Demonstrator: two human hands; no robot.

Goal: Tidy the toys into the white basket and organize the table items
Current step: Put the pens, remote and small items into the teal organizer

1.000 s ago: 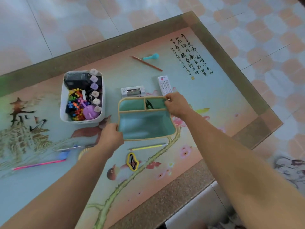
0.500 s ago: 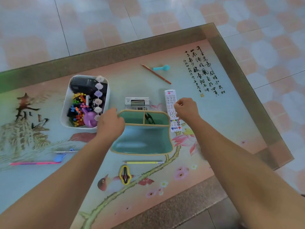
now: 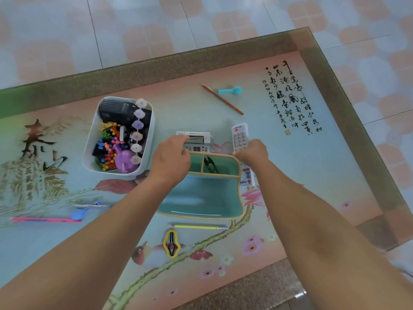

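Note:
The white basket stands at the left, filled with a black toy car, colourful beads, a purple toy and a string of pale flowers. In the middle sits a teal organizer tray with tan edging; small black scissors lie in its rear right compartment. My left hand reaches over the tray's rear left corner and pinches the left end of a small white box. My right hand grips the white remote control lying beside the tray's right rear corner.
A brown pencil and a teal balloon lie farther back. A yellow pencil and a yellow clip rest in front of the tray. At the left lie a pink pen and a blue balloon. The table's edge runs along the right.
Both hands let go of the teal tray's edges and moved forward: the left onto the white box, the right onto the remote. The tray now rests on the table.

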